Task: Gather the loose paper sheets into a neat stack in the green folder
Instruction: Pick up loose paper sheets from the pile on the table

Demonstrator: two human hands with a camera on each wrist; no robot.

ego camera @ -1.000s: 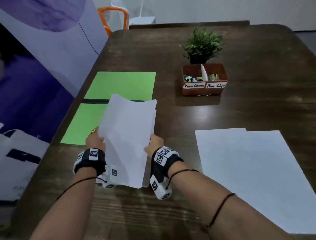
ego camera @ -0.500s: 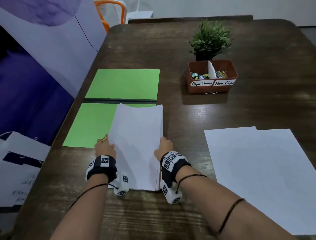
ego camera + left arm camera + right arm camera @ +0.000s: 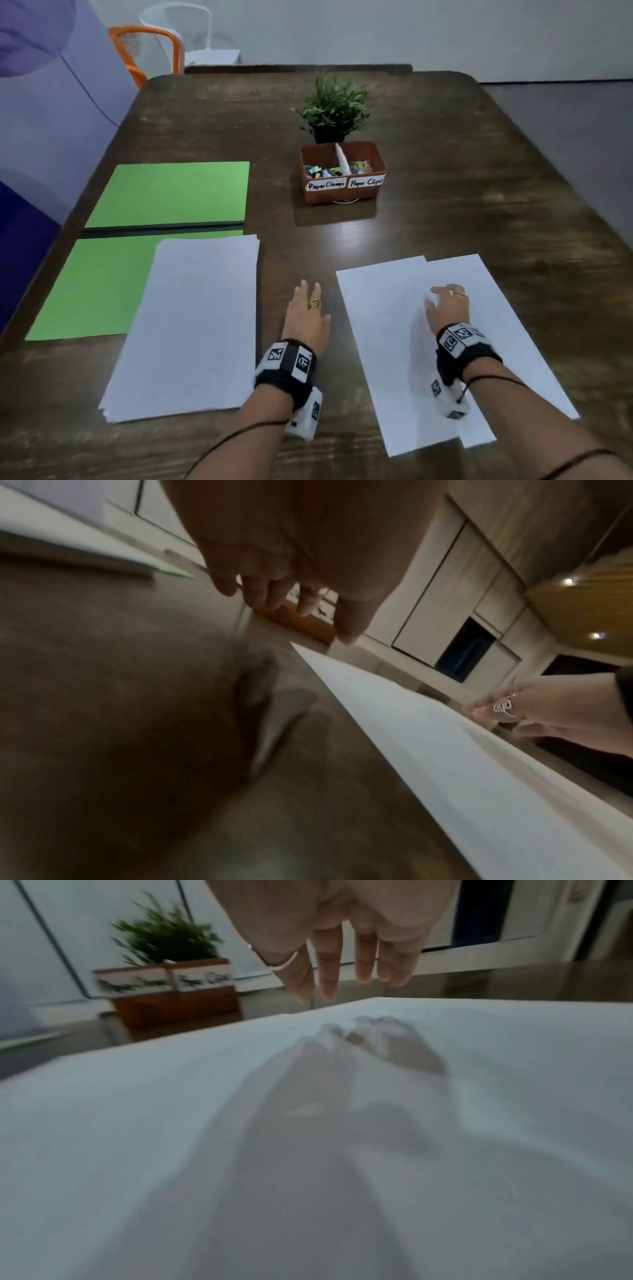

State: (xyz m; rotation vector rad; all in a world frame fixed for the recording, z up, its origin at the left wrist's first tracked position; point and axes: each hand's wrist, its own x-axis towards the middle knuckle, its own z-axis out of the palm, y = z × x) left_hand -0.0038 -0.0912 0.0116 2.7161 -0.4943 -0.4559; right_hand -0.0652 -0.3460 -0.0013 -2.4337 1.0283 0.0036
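Your right hand (image 3: 447,305) hovers with loose fingers over the two loose sheets (image 3: 394,342); your left hand (image 3: 305,315), flat and empty, sits over bare table (image 3: 445,171). The squared stack (image 3: 191,325) only half overlaps the green folder (image 3: 96,287). Next, likely gather those sheets, then align.

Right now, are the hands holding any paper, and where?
No, neither: left hand is open over the table, right hand over the loose sheets.
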